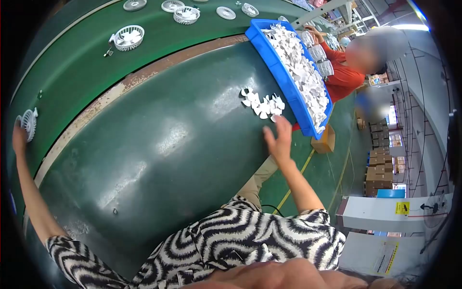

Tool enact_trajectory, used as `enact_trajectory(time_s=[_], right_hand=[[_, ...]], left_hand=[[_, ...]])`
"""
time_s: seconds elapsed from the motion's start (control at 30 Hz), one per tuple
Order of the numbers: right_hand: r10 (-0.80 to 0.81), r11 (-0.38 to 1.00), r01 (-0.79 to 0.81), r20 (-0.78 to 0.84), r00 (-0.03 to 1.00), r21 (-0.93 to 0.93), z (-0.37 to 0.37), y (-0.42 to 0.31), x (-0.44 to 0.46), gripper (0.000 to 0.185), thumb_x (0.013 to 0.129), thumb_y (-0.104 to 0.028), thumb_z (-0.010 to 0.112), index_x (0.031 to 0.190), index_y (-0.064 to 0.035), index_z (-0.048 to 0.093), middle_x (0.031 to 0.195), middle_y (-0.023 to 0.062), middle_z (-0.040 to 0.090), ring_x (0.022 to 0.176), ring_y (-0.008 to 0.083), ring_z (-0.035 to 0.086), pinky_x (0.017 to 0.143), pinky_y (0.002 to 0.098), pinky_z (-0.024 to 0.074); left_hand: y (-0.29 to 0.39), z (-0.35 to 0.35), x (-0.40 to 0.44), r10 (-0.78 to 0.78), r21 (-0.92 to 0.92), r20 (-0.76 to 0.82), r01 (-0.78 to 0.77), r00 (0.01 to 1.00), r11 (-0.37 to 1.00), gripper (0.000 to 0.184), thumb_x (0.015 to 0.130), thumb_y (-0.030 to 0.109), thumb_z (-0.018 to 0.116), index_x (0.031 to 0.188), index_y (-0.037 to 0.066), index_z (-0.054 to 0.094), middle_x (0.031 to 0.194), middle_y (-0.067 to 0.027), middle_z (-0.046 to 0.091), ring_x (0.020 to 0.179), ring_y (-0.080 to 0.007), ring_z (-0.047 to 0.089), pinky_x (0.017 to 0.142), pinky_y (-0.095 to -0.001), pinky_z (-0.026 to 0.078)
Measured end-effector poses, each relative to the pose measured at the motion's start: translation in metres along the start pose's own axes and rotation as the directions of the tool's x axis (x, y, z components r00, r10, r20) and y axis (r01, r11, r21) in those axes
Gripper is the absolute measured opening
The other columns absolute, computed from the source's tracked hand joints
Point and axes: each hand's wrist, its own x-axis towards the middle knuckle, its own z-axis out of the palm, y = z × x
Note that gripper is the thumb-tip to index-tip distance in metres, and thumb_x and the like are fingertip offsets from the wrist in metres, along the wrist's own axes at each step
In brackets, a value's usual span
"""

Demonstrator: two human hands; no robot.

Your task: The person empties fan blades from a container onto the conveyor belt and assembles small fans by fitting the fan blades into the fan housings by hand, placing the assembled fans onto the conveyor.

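Observation:
At the far left, my left hand (19,138) is on a white round slatted fan part (30,125) over the green belt, its fingers wrapped at the part's edge. My right hand (280,140) is stretched out with thumb and fingers apart, just below a small pile of white fan blades (263,104) on the dark green table (163,144). The hand's fingertips are at the pile's lower right edge. Right beside the pile stands a blue tray (275,61) full of white fan blades (301,72).
Several white round fan parts (129,37) lie along the green belt (91,53) beyond a worn metal edge (130,82). A person in red (342,79) is behind the tray, near stacked white parts (317,53). A cardboard box (325,140) stands on the floor.

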Motion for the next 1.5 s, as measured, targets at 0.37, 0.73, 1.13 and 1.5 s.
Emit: enact_trajectory(time_s=[0.37, 0.73, 1.13, 1.5], right_hand=[[0.059, 0.982, -0.056, -0.013, 0.998, 0.179, 0.087, 0.022, 0.068, 0.057, 0.081, -0.029, 0.068, 0.126, -0.0008, 0.049, 0.131, 0.0267, 0.043, 0.121, 0.0400, 0.042, 0.102, 0.0429, 0.0344], [0.114, 0.994, -0.111, -0.192, 0.975, 0.026, -0.079, 0.203, 0.051, 0.072, 0.072, -0.023, 0.076, 0.131, 0.0015, 0.042, 0.132, 0.0240, 0.045, 0.126, 0.0364, 0.039, 0.105, 0.0413, 0.0318], [0.335, 0.936, -0.349, 0.197, 0.922, 0.044, -0.085, 0.345, 0.058, 0.100, 0.061, -0.041, 0.081, 0.135, 0.0070, 0.034, 0.136, 0.0310, 0.037, 0.127, 0.0413, 0.036, 0.106, 0.0421, 0.0308], [0.225, 0.935, -0.294, 0.308, 0.925, 0.200, -0.070, 0.340, 0.092, 0.102, 0.062, -0.036, 0.081, 0.141, 0.0004, 0.028, 0.142, 0.0274, 0.030, 0.134, 0.0377, 0.028, 0.110, 0.0406, 0.0240]], left_hand=[[0.285, -0.192, -0.260, 0.290, -0.091, 0.078, -0.283, 0.954, 0.955, 0.029, 0.087, 0.008, 0.055, 0.115, 0.001, 0.056, 0.112, -0.0220, 0.059, 0.104, -0.0367, 0.057, 0.088, -0.0393, 0.045], [0.525, -0.254, -0.303, 0.545, -0.379, 0.378, -0.412, 0.748, 0.829, 0.045, 0.077, 0.016, 0.069, 0.116, 0.002, 0.052, 0.102, -0.0164, 0.060, 0.093, -0.0326, 0.059, 0.081, -0.0391, 0.048], [0.922, -0.129, -0.358, 0.973, -0.699, -0.165, -0.715, 0.160, -0.001, 0.085, 0.073, 0.044, 0.073, 0.138, 0.007, 0.032, 0.141, -0.0247, 0.030, 0.130, -0.0420, 0.031, 0.106, -0.0477, 0.029], [0.995, -0.052, -0.279, 0.914, -0.575, 0.062, -0.735, 0.400, 0.360, 0.110, 0.062, 0.066, 0.071, 0.143, 0.008, 0.026, 0.145, -0.0287, 0.021, 0.132, -0.0477, 0.025, 0.104, -0.0566, 0.027]])
